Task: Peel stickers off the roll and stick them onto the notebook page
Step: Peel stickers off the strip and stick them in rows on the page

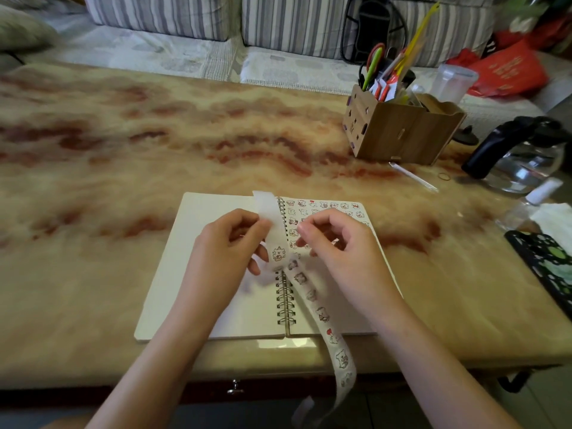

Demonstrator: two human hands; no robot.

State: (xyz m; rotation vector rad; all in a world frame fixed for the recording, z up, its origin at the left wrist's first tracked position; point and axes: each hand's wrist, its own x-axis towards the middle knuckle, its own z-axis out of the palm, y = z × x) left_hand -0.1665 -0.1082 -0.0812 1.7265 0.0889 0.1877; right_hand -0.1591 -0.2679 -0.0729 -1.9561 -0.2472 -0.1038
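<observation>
The left hand (229, 243) had thumb and curled fingers pinched on a long, translucent white sticker strip (322, 314) carrying small cartoon animal figures. The right hand (337, 246) was curled too, its thumb and forefinger meeting at the strip's right edge, apparently pinching it, though blur hid the exact contact. Above the left hand the strip's bare end stood up. Below the hands it ran down across the wire spiral and hung over the near edge of the surface.

Under both hands lay an open cream spiral-bound notebook (173, 274). Its left page was blank, and its right page bore rows of stuck stickers (325, 209) along the top. Hands, forearms and strip covered most of the middle of both pages.

The notebook rested on a glossy marbled surface (123, 134) of cream and red-brown. Well to the right stood a brown wooden organiser box (399, 134) holding pens and scissors. A clear plastic cup (453, 83) stood behind it and a glass kettle with a black handle (520, 156) beside it. Near the kettle stood a small clear bottle with a white cap (532, 205), with a white tissue (554, 221) just beside it. Grey striped sofa cushions (154, 13) ran behind the surface.
</observation>
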